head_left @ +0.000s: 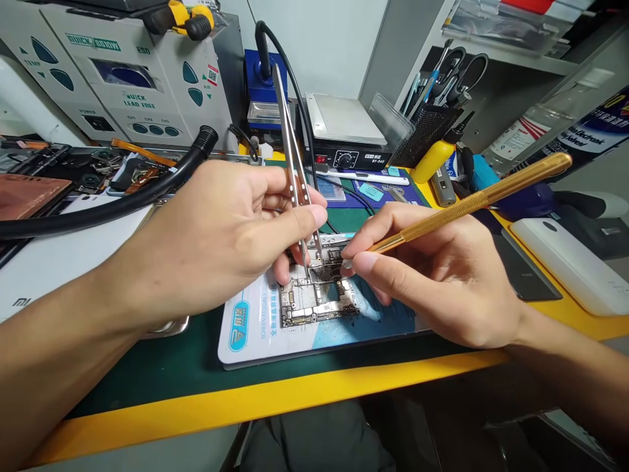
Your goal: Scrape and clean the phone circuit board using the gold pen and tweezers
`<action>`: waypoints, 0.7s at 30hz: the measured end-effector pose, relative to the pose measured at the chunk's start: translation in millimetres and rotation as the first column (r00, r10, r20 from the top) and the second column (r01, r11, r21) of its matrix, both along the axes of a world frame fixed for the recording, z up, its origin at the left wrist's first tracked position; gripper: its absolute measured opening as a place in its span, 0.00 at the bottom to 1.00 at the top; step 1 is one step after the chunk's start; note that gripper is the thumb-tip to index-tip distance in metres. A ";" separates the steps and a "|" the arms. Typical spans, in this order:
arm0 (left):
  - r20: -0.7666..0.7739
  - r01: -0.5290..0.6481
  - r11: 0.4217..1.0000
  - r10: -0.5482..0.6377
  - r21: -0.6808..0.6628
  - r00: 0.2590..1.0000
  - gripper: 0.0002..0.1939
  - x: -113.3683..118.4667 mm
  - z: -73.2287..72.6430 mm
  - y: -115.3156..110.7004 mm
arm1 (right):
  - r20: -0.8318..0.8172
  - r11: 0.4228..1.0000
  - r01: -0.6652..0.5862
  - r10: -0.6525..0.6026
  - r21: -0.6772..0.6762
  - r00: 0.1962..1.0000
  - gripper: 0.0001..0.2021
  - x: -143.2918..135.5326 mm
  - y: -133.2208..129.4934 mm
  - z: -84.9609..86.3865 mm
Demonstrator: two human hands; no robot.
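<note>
Gold metal, finely knurled along its shaft, forms the one rod (442,215) pinched between the thumb and fingers of the right hand (437,278); its working end is largely hidden by the fingertips, over the board's right side. The left hand (230,236) is closed on one pair of steel tweezers (293,160), with small round holes in its two smooth arms; the two tips stand a little apart and point down at the board. Whether they touch it, I cannot tell.

The single board (319,311), dark, flat and dense with tiny parts and silvery shields, has an irregular cut-out and lies between the hands on one smooth white-and-blue box (289,347) with rounded corners. Under that is a green mat (171,373) with a yellow edge.

At the left, one black rubbery hose (98,213) with a ribbed end runs before a boxy grey station (128,85), which has four pointed buttons and three oval ones. Behind the board, one heater (348,121) bears a flat metal plate, one knob and one red switch. One brush (368,177) with a white handle lies before it, and one yellow bottle (432,160) leans beside a black mesh holder (422,134).
</note>
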State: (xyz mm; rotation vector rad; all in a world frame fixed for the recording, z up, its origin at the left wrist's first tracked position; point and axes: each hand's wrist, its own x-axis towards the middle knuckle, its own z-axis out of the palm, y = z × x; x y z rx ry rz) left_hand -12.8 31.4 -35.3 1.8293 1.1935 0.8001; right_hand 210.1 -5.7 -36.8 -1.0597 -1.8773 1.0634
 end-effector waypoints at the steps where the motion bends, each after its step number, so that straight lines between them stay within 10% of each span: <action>1: 0.008 0.005 1.000 -0.005 0.002 1.000 0.12 0.5 -0.2 0.4 | 0.003 1.000 0.002 -0.002 0.005 1.000 0.06 -0.1 -0.1 -0.7; 21: -0.019 -0.016 1.000 0.016 0.023 1.000 0.13 1.7 -0.5 -2.3 | 0.068 0.999 -0.026 0.024 0.036 0.997 0.06 0.0 -4.9 -2.3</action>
